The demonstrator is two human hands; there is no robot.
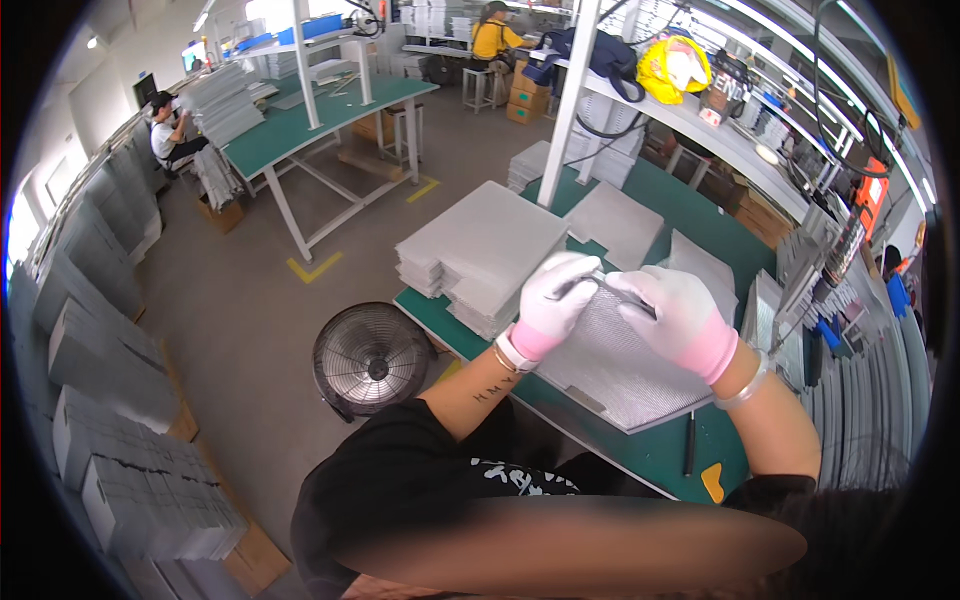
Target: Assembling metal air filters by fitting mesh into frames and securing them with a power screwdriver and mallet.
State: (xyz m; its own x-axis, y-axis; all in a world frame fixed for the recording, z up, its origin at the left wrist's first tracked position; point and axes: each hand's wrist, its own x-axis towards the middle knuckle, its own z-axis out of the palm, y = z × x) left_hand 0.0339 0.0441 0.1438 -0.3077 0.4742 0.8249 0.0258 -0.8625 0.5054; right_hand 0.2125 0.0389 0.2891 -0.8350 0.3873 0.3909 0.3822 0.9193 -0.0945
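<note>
Both my hands wear white gloves with pink cuffs and meet over a grey mesh panel (620, 370) on the green worktable. My left hand (558, 303) is closed, thumb and fingers pinching a thin dark strip (612, 290) at the panel's far edge. On the other side, my right hand (682, 318) is closed on the same strip, its fingers curled inward. Whether the strip is part of the panel or separate, I cannot tell. A small grey flat piece (586, 399) lies along the panel's near left edge.
A stack of grey panels (480, 240) stands left of my hands; more sheets (615, 225) lie beyond. A black pen-like tool (690, 443) and a yellow flat piece (712, 482) lie near. An orange power tool (868, 200) hangs right. A floor fan (375, 360) stands left.
</note>
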